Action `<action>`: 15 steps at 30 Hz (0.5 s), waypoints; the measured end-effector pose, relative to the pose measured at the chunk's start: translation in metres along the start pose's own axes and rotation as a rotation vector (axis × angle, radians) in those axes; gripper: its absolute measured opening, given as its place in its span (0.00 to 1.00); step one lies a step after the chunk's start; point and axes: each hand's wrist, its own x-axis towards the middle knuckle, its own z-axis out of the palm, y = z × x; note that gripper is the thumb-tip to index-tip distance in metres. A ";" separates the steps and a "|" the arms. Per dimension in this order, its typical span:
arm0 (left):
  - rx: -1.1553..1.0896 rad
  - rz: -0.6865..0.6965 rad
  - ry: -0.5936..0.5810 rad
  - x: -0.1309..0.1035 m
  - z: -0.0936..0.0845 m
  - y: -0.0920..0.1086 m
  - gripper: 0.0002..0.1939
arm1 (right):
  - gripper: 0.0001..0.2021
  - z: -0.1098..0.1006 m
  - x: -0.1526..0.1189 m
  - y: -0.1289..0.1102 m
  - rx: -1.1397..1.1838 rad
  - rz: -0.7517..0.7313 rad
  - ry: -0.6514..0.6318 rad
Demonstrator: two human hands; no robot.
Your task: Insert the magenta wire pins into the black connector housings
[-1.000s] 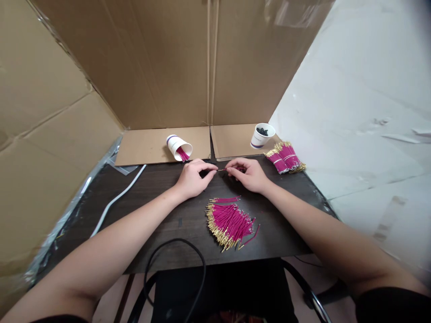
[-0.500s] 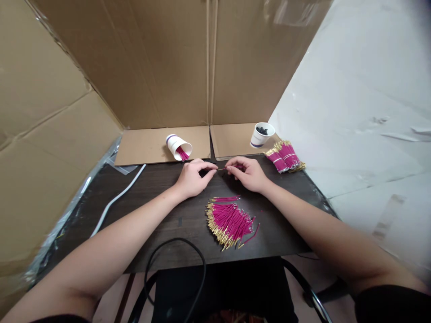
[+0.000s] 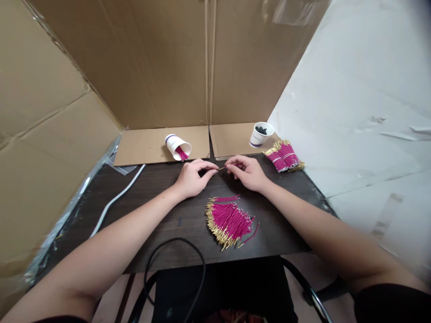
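The left hand (image 3: 195, 178) and right hand (image 3: 248, 174) each pinch 1 wire (image 3: 221, 168), its gold part bridging the small gap between their fingertips. Nearer the body, a pile (image 3: 230, 220) lies on the table (image 3: 161, 215); beyond the hands, 1 tipped cup (image 3: 173, 142) and 1 upright cup (image 3: 257, 140).

"What colour is that pile of wires (image 3: 230, 222)?"
"Magenta, with gold tips at one end and silvery ones at the other."
"And the thin piece (image 3: 221, 168) you're holding?"
"Gold, in the stretch I can see."
"The cups?"
"My upright cup (image 3: 257, 139) and tipped cup (image 3: 173, 144) are both white with a purplish-blue band; the bits (image 3: 261, 130) in one are black, the strands (image 3: 182, 154) in the other magenta."
"Around them?"
"Dark brown tabletop (image 3: 153, 224), tan cardboard (image 3: 161, 80), off-white wall (image 3: 353, 103), pale grey cable (image 3: 116, 197), black cord (image 3: 173, 239), and my black sleeves (image 3: 390, 307)."
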 end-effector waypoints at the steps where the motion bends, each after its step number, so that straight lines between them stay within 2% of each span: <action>1: -0.001 0.002 0.003 0.000 0.000 0.000 0.07 | 0.31 0.000 0.000 0.000 -0.002 0.000 0.002; 8: 0.010 -0.007 0.028 -0.001 0.002 -0.003 0.07 | 0.27 0.002 -0.004 -0.001 -0.034 -0.017 -0.001; 15: 0.003 0.033 0.040 -0.001 0.003 -0.005 0.07 | 0.30 0.004 -0.005 -0.002 -0.019 0.027 -0.029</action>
